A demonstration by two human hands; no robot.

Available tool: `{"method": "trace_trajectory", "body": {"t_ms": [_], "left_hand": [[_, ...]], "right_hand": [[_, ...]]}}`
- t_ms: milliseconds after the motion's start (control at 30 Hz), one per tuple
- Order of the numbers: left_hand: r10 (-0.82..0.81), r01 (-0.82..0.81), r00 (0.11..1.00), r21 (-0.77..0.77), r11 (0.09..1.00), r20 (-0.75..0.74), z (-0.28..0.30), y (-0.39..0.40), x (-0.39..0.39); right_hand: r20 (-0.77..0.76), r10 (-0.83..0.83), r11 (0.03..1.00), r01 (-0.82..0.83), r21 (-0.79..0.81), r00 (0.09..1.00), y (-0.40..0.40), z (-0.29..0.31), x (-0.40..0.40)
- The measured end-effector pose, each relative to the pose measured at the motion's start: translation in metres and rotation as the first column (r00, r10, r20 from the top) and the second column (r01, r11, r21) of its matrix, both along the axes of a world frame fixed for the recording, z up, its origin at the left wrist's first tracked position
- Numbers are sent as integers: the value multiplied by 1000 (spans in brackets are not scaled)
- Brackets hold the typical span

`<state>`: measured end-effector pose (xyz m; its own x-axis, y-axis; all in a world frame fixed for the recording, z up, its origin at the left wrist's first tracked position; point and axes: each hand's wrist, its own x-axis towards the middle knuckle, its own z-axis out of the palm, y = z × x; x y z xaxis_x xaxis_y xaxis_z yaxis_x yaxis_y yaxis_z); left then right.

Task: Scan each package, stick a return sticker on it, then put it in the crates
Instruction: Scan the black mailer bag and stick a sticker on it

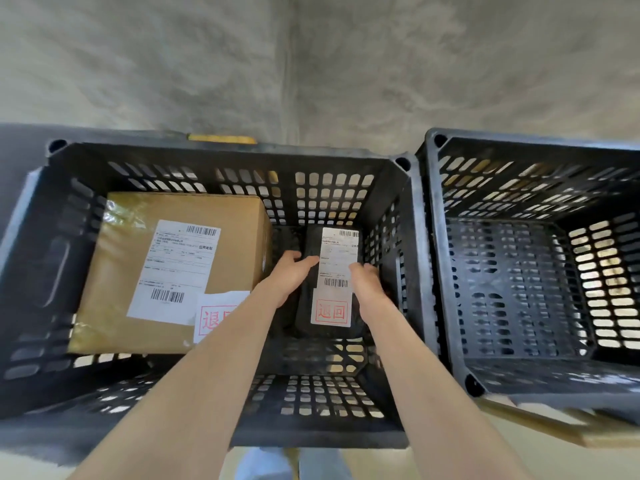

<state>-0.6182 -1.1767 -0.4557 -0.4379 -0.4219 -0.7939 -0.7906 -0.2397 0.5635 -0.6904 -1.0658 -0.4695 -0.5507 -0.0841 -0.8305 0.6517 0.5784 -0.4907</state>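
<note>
A grey floor (207,64) lies under two black crates (412,209). The left crate has two packages: a brown box (166,268) and a black package (308,299). The left hand (289,277) and right hand (369,289) hold the black package's sides.

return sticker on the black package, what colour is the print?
Red characters in a red box on the white return sticker; the head view shows it clearly.
</note>
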Motion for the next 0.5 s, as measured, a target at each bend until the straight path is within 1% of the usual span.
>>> {"method": "trace_trajectory", "body": {"t_ms": [100, 167, 233, 300, 367, 400, 500], "left_hand": [[-138, 137, 990, -109, 984, 1, 41, 1, 6], [-237, 234, 972, -213, 949, 14, 70, 3, 11], [-331, 329, 943, -281, 901, 44, 100, 5, 17], [-423, 428, 901, -341, 837, 92, 129, 8, 24], [-499, 521, 850, -422, 742, 171, 158, 10, 32], [-523, 555, 826, -462, 692, 208, 174, 11, 35], [-560, 613, 776, -555, 563, 289, 220, 11, 45]], "right_hand": [[-35, 57, 998, -57, 0, 998, 0, 39, 2], [-111, 160, 987, -157, 40, 981, 1, 65, 5], [-190, 293, 956, -285, 72, 937, 5, 96, 11], [-268, 477, 878, -438, 193, 837, 11, 129, 18], [-335, 654, 755, -553, 353, 678, 17, 163, 24], [-361, 706, 707, -575, 411, 609, 20, 180, 27], [-406, 762, 647, -581, 494, 504, 25, 224, 36]]}}
